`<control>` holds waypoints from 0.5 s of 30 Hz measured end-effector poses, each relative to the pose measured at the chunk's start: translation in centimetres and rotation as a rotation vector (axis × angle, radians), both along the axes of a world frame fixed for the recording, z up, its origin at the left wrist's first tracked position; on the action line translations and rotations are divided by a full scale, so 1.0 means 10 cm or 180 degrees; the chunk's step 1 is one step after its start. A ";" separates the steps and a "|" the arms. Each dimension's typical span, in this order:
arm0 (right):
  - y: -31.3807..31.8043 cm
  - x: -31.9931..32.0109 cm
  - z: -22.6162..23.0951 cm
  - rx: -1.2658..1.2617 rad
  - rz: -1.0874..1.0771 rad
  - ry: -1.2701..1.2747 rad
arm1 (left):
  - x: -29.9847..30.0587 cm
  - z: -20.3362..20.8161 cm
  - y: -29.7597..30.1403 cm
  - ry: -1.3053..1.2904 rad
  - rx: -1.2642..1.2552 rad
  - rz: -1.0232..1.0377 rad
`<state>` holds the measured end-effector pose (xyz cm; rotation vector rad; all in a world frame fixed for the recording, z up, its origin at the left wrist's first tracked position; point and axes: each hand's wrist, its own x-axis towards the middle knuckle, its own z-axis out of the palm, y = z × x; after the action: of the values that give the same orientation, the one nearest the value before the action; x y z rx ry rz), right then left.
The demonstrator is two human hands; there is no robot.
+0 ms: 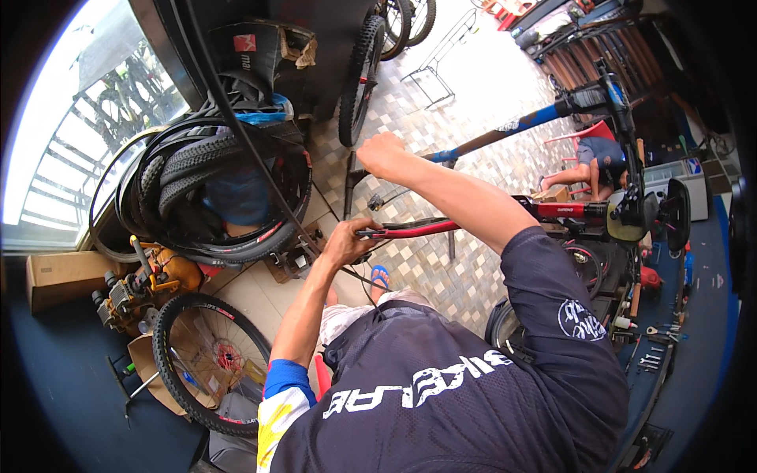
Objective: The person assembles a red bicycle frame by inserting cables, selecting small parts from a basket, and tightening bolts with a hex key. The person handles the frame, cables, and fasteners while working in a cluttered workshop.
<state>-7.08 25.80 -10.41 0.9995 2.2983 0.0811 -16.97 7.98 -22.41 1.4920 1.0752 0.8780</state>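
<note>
My left hand (pixel 347 242) is closed around the near end of a red and black bicycle frame tube (pixel 426 229), with thin dark cables hanging beside the fingers. Above it, my right hand (pixel 383 157) makes a fist at the upper end of a dark tube (pixel 348 189). Whatever lies inside that fist is hidden. Behind my right forearm a blue tube (pixel 512 126) with worn paint slants up to the right. The red tube runs under the forearm to a dark clamp-like part (pixel 627 214) at the right.
Bicycle tires (pixel 189 173) are heaped at the left, above a yellow machine (pixel 173 268) and a wheel (pixel 213 363). Another wheel (pixel 363 83) stands at the back. Wrenches (pixel 650 361) lie along the right side. A person (pixel 595 162) bends over near a red chair (pixel 591 132).
</note>
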 end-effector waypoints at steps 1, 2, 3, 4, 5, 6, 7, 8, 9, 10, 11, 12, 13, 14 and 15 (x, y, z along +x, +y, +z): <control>0.00 -0.02 -0.04 0.0000 -0.0017 -0.0034 | -0.05 -0.05 0.00 0.0013 -0.0021 0.0011; -0.01 -0.04 -0.08 0.0000 -0.0032 -0.0069 | -0.10 -0.11 0.02 0.0088 0.0094 0.0005; -0.01 -0.06 -0.10 -0.0006 -0.0033 -0.0091 | -0.10 -0.09 0.02 0.0118 0.0070 0.0018; 0.00 -0.04 -0.10 0.0018 0.0062 -0.0013 | -0.10 -0.07 0.01 0.0148 0.0047 0.0032; 0.00 -0.01 -0.09 0.0043 0.0159 0.0066 | -0.10 -0.04 0.01 0.0179 0.0024 0.0049; 0.01 -0.01 -0.08 0.0071 0.0257 0.0141 | -0.07 -0.03 0.00 0.0031 0.0110 0.0105; 0.02 -0.02 -0.07 0.0029 0.0285 0.0107 | -0.06 -0.02 -0.01 0.0036 0.0120 0.0134; 0.03 -0.03 -0.06 -0.0013 0.0313 0.0072 | -0.05 0.00 -0.03 0.0042 0.0131 0.0164; 0.03 -0.05 -0.04 -0.0060 0.0340 0.0032 | -0.04 0.00 -0.05 0.0042 0.0136 0.0193; 0.04 -0.07 -0.02 -0.0099 0.0377 -0.0078 | -0.02 0.01 -0.05 0.0016 0.0219 0.0189; 0.05 -0.10 0.00 -0.0138 0.0413 -0.0189 | 0.00 0.02 -0.05 0.0016 0.0223 0.0198; 0.06 -0.11 0.01 -0.0176 0.0450 -0.0305 | 0.04 0.02 -0.05 0.0011 0.0227 0.0208; 0.07 -0.13 0.00 -0.0175 0.0482 -0.0323 | 0.08 0.04 -0.05 0.0006 0.0232 0.0217; 0.07 -0.15 -0.01 -0.0174 0.0514 -0.0340 | 0.10 0.02 -0.05 -0.0118 0.0259 0.0239; 0.07 -0.14 -0.02 -0.0176 0.0532 -0.0372 | 0.12 0.04 -0.06 -0.0093 0.0197 0.0226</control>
<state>-8.51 26.55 -10.59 0.7537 2.2599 0.1405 -15.75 7.41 -22.00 1.4950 1.0939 0.9877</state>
